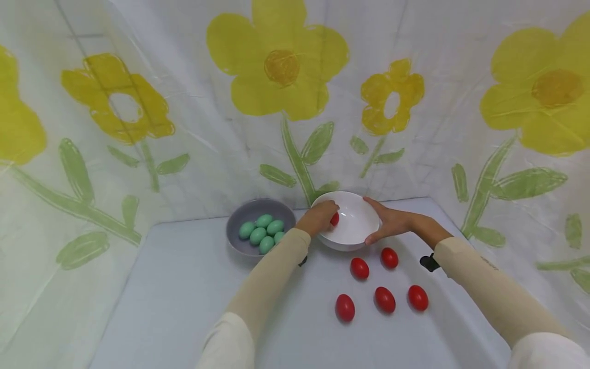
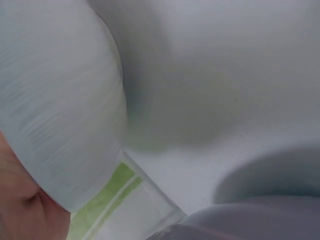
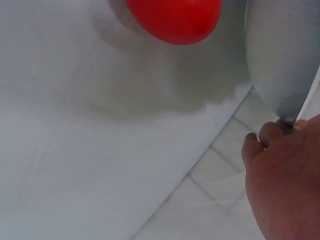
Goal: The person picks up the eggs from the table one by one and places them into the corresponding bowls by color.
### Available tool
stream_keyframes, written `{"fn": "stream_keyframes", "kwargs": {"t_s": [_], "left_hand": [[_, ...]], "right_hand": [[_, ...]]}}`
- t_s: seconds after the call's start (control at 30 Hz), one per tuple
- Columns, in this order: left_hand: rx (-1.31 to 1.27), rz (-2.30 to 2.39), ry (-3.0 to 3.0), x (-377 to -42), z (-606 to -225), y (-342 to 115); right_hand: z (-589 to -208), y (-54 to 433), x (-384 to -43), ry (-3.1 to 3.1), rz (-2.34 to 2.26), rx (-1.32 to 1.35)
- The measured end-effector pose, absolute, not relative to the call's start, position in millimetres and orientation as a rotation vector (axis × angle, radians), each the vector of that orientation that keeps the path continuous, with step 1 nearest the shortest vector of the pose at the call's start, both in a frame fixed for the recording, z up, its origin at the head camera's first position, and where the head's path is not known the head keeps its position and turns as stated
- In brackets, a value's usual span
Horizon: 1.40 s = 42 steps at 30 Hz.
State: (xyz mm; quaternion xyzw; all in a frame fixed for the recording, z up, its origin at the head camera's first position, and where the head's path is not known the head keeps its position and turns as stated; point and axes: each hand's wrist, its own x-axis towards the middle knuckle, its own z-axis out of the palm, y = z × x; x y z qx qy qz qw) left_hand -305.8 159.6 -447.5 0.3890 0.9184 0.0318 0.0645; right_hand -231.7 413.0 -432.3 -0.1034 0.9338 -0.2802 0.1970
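Slippage is looking like the main risk, honestly. The left hand [image 1: 318, 218] is hanging over the left side of the white bowl [image 1: 356, 224], its curled fingers pinching a red egg [image 1: 334, 219] inside; the hand's hiding much of it, so I can't tell how firm that hold is. The egg's looking smooth, so a weak pinch could be letting it drop and knock the wall. The right hand [image 1: 389, 221] is bracing the bowl's right side, thumb and fingers spread apart around the rim. If that grip's slackening while the left wrist is leaning on the other edge, the bowl could be tipping. Five loose red eggs [image 1: 360, 268] are lying on the table [image 1: 175, 297] in front, so a sliding bowl could be sending the closest ones rolling.
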Motion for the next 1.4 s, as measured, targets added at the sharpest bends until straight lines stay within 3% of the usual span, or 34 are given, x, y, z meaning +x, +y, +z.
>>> {"fn": "stream_keyframes", "kwargs": {"t_s": [0.3, 0.5, 0.7, 1.03, 1.4], "left_hand": [[1.213, 0.303, 2.726, -308, -447, 151], [1.237, 0.878, 2.667, -295, -435, 126], [1.181, 1.239, 2.579, -245, -426, 93], [1.139, 1.201, 2.384, -144, -447, 69], [1.085, 0.923, 2.363, -101, -483, 64]], "right_hand": [[-433, 412, -231, 2.609, -0.788, -0.318], [-431, 411, -233, 2.621, -0.786, -0.32], [-433, 410, -234, 2.625, -0.809, -0.36], [-429, 416, -235, 2.643, -0.839, -0.452], [-434, 413, -234, 2.647, -0.82, -0.4]]}}
